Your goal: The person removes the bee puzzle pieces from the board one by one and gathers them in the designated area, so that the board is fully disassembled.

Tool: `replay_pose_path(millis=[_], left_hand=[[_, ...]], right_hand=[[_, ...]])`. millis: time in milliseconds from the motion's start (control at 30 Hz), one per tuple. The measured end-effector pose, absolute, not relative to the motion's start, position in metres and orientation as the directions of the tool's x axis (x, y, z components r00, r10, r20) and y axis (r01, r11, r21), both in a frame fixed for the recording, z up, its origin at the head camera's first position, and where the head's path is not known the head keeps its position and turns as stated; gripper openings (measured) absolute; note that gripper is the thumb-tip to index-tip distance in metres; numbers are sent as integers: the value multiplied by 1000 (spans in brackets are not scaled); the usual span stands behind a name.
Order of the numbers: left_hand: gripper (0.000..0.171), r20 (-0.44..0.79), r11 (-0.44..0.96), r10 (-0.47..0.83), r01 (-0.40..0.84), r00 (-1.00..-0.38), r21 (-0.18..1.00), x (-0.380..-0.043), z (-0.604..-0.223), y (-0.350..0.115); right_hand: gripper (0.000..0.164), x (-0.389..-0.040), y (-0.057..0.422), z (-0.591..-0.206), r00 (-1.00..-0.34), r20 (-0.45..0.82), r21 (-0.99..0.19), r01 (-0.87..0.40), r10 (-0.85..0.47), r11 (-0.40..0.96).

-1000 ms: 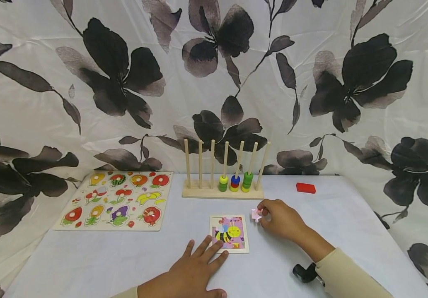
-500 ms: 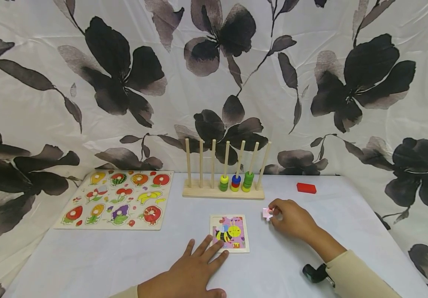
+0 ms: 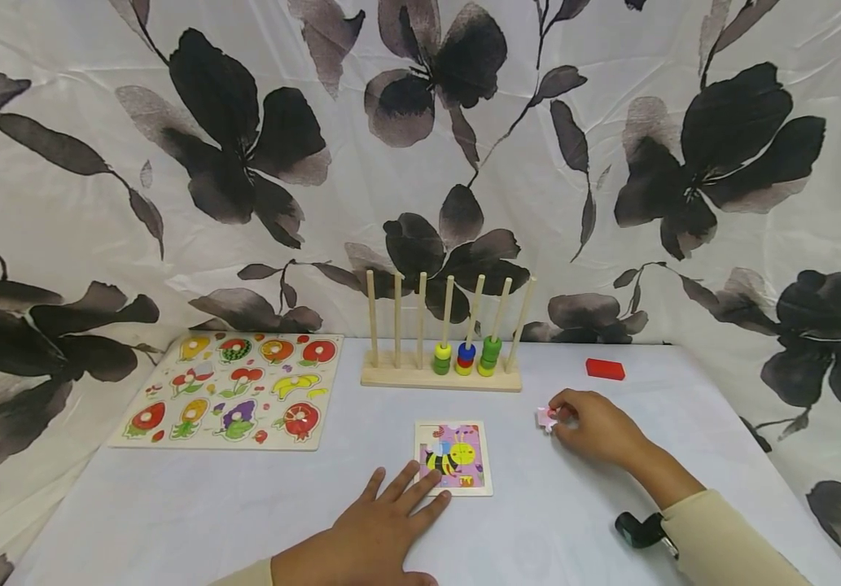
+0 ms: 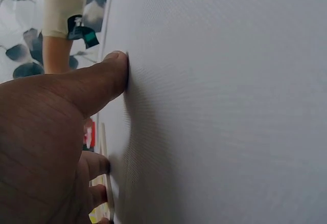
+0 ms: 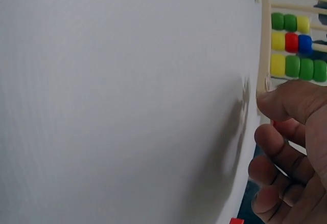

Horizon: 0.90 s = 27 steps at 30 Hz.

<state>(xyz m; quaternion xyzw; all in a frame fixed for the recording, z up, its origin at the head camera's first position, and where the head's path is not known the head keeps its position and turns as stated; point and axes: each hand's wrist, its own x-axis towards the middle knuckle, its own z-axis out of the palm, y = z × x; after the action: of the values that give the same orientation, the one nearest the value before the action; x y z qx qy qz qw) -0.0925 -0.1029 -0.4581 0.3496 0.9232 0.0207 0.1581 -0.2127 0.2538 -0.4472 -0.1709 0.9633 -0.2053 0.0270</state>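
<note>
My right hand (image 3: 599, 431) pinches a small pink jigsaw piece (image 3: 544, 418) between thumb and fingertips, close over the white cloth to the right of the bee puzzle. In the right wrist view, the thumb and curled fingers of that hand (image 5: 288, 147) show at the right edge. The bee puzzle (image 3: 488, 465) is a small square wooden tray with a yellow and black bee on purple. My left hand (image 3: 369, 529) lies spread and flat, its fingertips on the tray's lower left corner. Its thumb (image 4: 104, 81) rests on the cloth in the left wrist view.
A wooden peg stand (image 3: 405, 378) with coloured beads on three pegs stands at the back. A fruit puzzle board (image 3: 186, 445) lies on the left. Toward the back right is a red block (image 3: 605, 369). Floral fabric (image 3: 244, 138) hangs behind the table.
My right hand has moved rightward, away from the bee puzzle, with the pink jigsaw piece held throughout. The left hand stays on the tray's corner.
</note>
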Motion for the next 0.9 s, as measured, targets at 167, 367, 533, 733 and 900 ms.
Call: replay_pose_path(millis=[167, 367, 533, 733, 900], left_hand=[[100, -246, 750, 660, 643, -710, 158, -95, -461, -104], [105, -217, 742, 671, 646, -709, 179, -100, -460, -105], [109, -239, 752, 659, 628, -713, 200, -103, -459, -104], [110, -249, 759, 651, 615, -717, 215, -104, -456, -103], [110, -243, 756, 655, 620, -716, 211, -105, -456, -102]], right_hand=[[26, -214, 263, -446, -940, 11, -415, -315, -342, 853], [25, -216, 270, -446, -941, 1, -428, -306, -338, 850], [24, -219, 278, -447, -945, -25, -427, -285, -326, 858], [24, -222, 286, -447, -943, -67, -453, -262, -325, 852], [23, -224, 290, -448, -935, -80, -477, -270, -347, 837]])
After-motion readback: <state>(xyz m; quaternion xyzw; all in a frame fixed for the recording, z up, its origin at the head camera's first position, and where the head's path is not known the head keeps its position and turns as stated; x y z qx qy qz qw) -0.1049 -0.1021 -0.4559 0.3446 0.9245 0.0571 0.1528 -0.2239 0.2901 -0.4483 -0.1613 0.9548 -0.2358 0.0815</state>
